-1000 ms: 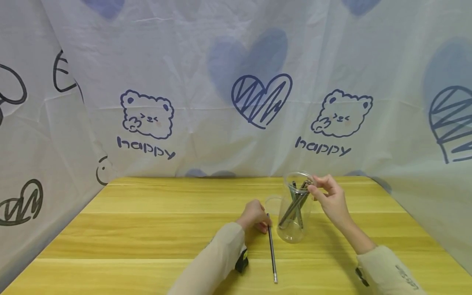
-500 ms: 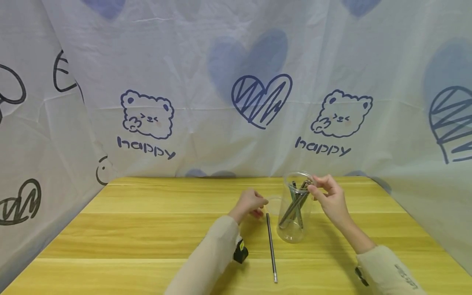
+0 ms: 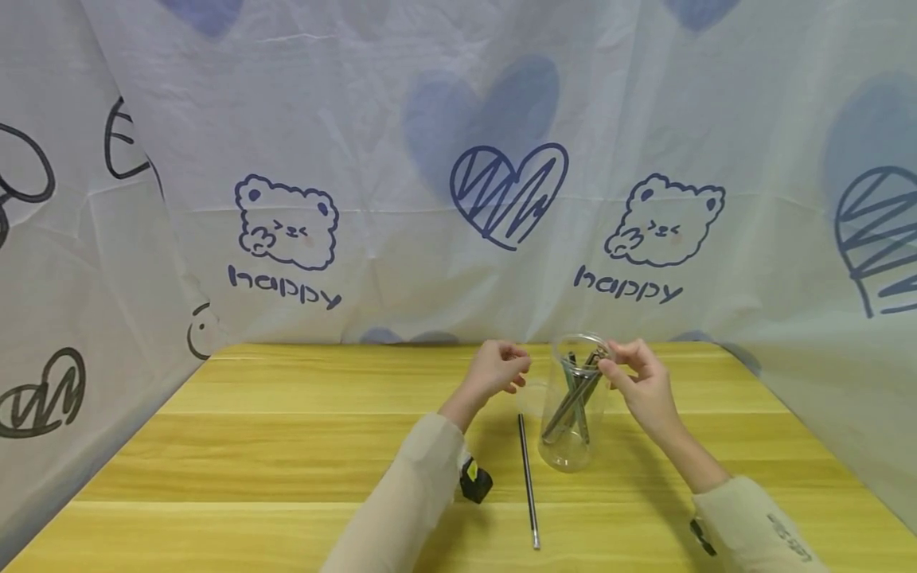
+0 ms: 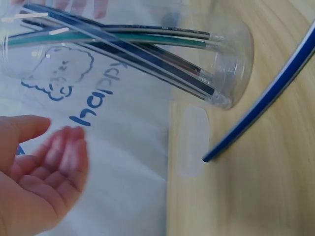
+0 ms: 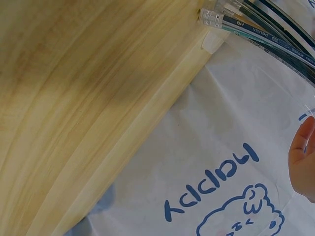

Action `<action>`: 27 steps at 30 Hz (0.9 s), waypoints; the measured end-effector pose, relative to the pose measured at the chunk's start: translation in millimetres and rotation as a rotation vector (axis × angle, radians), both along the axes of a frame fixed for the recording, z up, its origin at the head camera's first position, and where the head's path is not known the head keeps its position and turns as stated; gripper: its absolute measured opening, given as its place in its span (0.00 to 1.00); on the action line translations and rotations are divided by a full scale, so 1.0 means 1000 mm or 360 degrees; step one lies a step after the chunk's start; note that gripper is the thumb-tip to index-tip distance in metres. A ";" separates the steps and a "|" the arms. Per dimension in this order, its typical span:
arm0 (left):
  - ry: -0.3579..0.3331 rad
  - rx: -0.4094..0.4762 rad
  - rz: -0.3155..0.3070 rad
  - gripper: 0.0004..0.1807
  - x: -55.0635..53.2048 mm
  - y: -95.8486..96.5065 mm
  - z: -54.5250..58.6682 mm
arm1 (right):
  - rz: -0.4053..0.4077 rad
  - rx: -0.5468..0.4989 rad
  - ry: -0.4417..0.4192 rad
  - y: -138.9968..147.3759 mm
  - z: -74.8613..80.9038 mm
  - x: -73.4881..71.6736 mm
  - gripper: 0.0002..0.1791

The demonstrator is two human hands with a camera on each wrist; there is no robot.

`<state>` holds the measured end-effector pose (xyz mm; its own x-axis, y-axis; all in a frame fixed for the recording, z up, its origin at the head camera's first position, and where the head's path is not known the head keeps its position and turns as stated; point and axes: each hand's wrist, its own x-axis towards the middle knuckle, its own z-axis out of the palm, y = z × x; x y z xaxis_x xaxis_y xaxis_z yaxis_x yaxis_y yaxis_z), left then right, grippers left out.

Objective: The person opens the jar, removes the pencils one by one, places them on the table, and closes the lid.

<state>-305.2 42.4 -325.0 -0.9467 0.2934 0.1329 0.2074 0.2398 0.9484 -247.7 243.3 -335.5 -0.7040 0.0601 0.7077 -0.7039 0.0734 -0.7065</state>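
Note:
A tall clear plastic cup (image 3: 566,458) stands upright on the table with several dark and green pencils (image 3: 576,402) leaning inside it. My right hand (image 3: 645,386) pinches the cup's rim from the right, thumb in front. To the left of the cup, my left hand (image 3: 496,370) is raised with loosely curled fingers and nothing between them, as the left wrist view also shows. One dark pencil (image 3: 528,481) lies on the table in front of the cup, its silver end toward me. A thin clear round lid (image 4: 193,142) lies on the table just behind that pencil's far tip.
The wooden table (image 3: 251,454) ends at a white cloth (image 3: 401,263) printed with hearts and bears, which hangs behind it. More cloth hangs at both sides. A black wrist device (image 3: 475,480) sits at the left sleeve.
My left hand has drawn away from the lone pencil, rising and moving toward the back of the table. The pencil stays where it lay. My right hand and the cup have not moved.

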 end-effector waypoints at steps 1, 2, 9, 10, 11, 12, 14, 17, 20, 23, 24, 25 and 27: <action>0.0059 0.0044 0.0005 0.08 0.001 0.001 0.001 | 0.0001 -0.0004 -0.0002 0.000 0.000 0.000 0.12; 0.0121 0.0083 0.0014 0.08 0.001 0.002 0.002 | -0.0004 0.0002 -0.0001 0.000 0.000 0.000 0.12; 0.0498 0.0216 0.0038 0.06 0.007 0.009 0.011 | -0.0037 0.0033 -0.0005 0.000 0.000 0.001 0.08; 0.0555 0.0213 0.0045 0.06 0.008 0.010 0.012 | -0.0035 0.0031 -0.0005 0.000 0.000 0.001 0.08; 0.0607 0.0206 0.0056 0.05 0.009 0.010 0.013 | -0.0035 0.0031 -0.0001 0.000 0.000 0.001 0.07; 0.0659 0.0206 0.0066 0.05 0.010 0.011 0.014 | -0.0031 0.0029 0.0002 0.000 0.000 0.001 0.07; 0.0756 0.0187 0.0085 0.05 0.012 0.013 0.016 | -0.0030 0.0031 0.0008 0.000 0.000 0.001 0.06; 0.0862 0.0177 0.0086 0.04 0.016 0.014 0.019 | -0.0029 0.0026 0.0010 0.000 0.000 0.001 0.06; 0.0954 0.0166 0.0067 0.04 0.018 0.017 0.021 | -0.0039 0.0030 0.0007 0.000 0.000 0.001 0.06; 0.1057 0.0131 0.0040 0.05 0.019 0.019 0.021 | -0.0043 0.0029 0.0002 0.000 0.000 0.001 0.05; 0.1093 0.0111 0.0032 0.05 0.019 0.020 0.021 | -0.0047 0.0030 0.0000 0.000 0.000 0.002 0.05; 0.1123 0.0094 0.0020 0.06 0.020 0.021 0.021 | -0.0050 0.0031 -0.0002 0.000 0.000 0.002 0.05; 0.1175 0.0055 -0.0005 0.06 0.021 0.022 0.021 | -0.0053 0.0034 -0.0006 0.000 0.000 0.002 0.05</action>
